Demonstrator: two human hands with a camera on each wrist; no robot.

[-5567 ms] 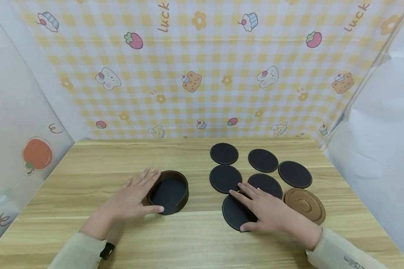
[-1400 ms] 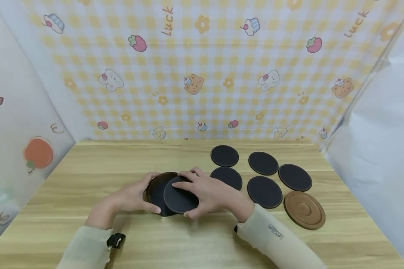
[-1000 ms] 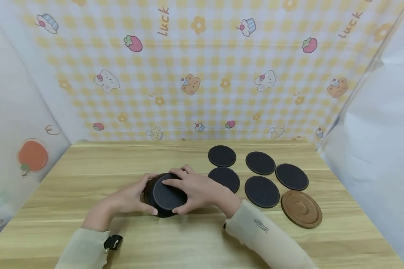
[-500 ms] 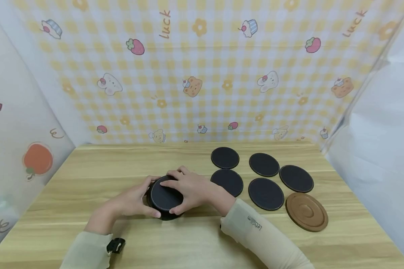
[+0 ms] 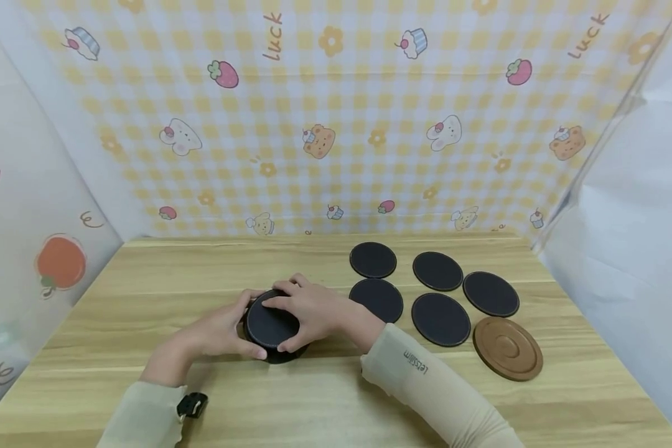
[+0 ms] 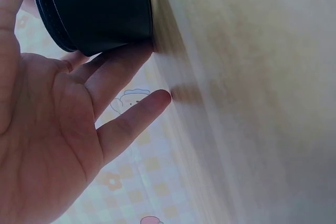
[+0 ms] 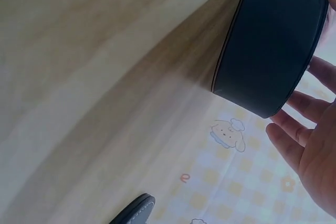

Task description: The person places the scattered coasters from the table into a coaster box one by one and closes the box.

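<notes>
A round black coaster point(image 5: 271, 325) lies over the mouth of a dark, low round coaster holder point(image 5: 284, 358) left of the table's middle. My right hand point(image 5: 316, 314) pinches this coaster at its edge, thumb at the near side and fingers at the far side. My left hand point(image 5: 215, 336) grips the holder from the left, thumb in front and fingers behind. The left wrist view shows the holder's smooth wall point(image 6: 105, 14) with fingers against it. From the right wrist view, the holder point(image 7: 270, 45) stands on the table; its inside is hidden.
Several more black coasters lie flat on the right of the wooden table point(image 5: 325, 404), one of them point(image 5: 441, 319) beside a round brown wooden disc point(image 5: 508, 348) with a ringed middle. A checked cloth point(image 5: 358, 174) hangs behind the table.
The right hand has carried the front coaster from the right part of the table leftward onto the holder's mouth. The left hand has stayed at the holder. The other coasters have not moved.
</notes>
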